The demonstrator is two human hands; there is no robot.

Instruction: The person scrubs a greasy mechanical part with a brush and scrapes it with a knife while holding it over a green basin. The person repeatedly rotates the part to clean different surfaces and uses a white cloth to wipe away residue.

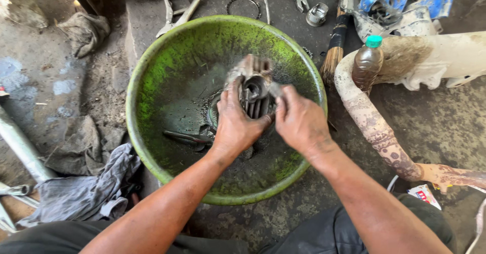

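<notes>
A wide green basin (152, 82) fills the centre of the frame, catching oily runoff. Over it the left hand (235, 125) clamps a finned metal engine part (251, 84) steady, while the right hand (299, 122) pinches a small tool against it. At upper right stands a brown bottle (366, 64) with green cap.

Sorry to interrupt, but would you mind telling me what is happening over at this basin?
A person holds a finned metal engine part over a grimy green basin with both hands. The left hand grips it from below, and the right hand works at its side. A brush and a brown bottle lie beside the basin.
</notes>
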